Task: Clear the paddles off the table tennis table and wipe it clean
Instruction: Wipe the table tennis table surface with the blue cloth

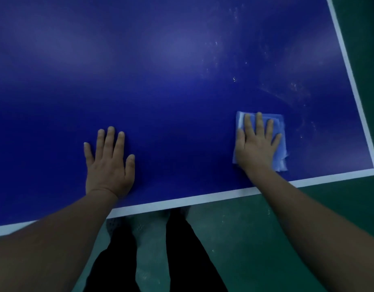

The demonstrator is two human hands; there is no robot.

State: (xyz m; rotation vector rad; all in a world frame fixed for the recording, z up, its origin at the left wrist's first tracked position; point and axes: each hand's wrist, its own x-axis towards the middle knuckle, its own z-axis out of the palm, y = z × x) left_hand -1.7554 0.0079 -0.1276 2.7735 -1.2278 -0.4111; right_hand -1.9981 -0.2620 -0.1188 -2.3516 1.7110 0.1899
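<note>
The blue table tennis table (171,81) with a white border fills most of the head view. My right hand (255,144) presses flat, fingers straight, on a folded light blue cloth (280,144) near the table's near right corner. My left hand (109,163) rests flat on the bare blue surface close to the near edge, fingers spread. Pale dusty smears and specks mark the surface beyond the cloth, toward the right edge. No paddle is in view.
The table's near edge (182,202) runs across the lower part of the view and its right edge (350,81) slants up the right side. Below lies a green floor (255,239). My dark trouser legs (182,249) stand against the near edge.
</note>
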